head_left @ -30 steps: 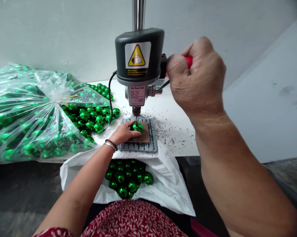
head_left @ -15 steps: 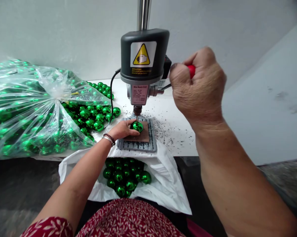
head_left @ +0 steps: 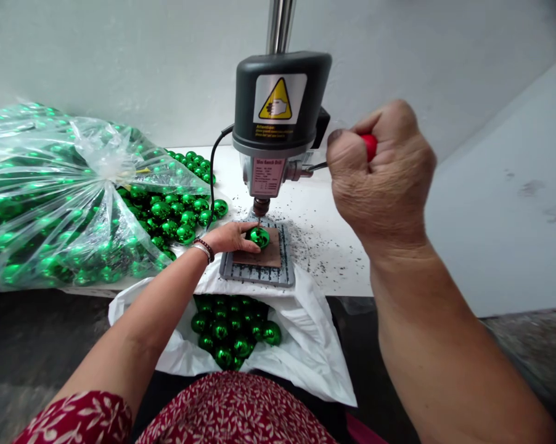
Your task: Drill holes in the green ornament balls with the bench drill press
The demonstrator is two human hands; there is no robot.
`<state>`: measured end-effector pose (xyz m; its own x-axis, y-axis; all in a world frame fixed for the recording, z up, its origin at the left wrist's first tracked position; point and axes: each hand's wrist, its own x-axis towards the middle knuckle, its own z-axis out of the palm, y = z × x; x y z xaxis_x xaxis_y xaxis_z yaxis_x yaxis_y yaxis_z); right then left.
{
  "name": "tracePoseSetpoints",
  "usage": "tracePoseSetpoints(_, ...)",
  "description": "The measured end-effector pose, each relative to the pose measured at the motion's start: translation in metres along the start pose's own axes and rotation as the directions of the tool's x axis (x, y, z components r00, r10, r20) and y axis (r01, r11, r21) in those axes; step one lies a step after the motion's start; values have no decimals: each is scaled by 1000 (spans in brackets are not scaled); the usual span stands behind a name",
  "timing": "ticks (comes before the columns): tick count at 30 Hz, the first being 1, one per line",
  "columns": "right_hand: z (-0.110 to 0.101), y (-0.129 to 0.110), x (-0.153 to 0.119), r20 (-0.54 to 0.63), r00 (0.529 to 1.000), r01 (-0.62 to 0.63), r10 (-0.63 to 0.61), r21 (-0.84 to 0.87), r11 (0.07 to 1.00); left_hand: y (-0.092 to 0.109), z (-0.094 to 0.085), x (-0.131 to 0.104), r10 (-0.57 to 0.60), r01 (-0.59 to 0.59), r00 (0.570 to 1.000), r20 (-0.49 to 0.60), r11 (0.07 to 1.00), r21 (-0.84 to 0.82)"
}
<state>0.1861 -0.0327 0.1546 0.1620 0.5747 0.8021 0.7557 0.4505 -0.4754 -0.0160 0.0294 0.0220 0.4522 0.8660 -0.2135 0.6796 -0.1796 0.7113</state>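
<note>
Left fingers (head_left: 248, 227) clamp green ball (head_left: 261, 239) beneath bit (head_left: 259, 221), centre; right fingers (head_left: 392, 123) wrap red knob (head_left: 371, 147), upper right. Finished hole: unclear.

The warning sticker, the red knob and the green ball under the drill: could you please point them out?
Warning sticker (head_left: 280, 103), head view: the middle of its triangle.
Red knob (head_left: 371, 148), head view: its uncovered side.
Green ball (head_left: 260, 238), head view: its shiny upper face.

We wear a red, pale-leaf-patterned top (head_left: 238, 410). A dark beaded bracelet (head_left: 208, 246) and silvery bangle (head_left: 203, 249) circle our wrist.
</note>
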Motion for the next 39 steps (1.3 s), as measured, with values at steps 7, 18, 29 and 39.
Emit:
tracePoseSetpoints(7,0,3,-9,-5,1000,21,-21,24,999,-2,2,1,-5,4,1000,-14,998,-70)
tracePoseSetpoints(18,1,5,-19,-34,999,13,-13,4,1000,3,3,-5,-34,34,999,-18,998,-46)
tracePoseSetpoints(29,8,11,-30,-79,996,28,-29,-15,999,0,7,-6,6,-13,998,-59,993,-115)
tracePoseSetpoints(39,16,19,-42,-151,988,22,-33,-77,997,-6,12,-6,-27,14,997,-73,987,-163)
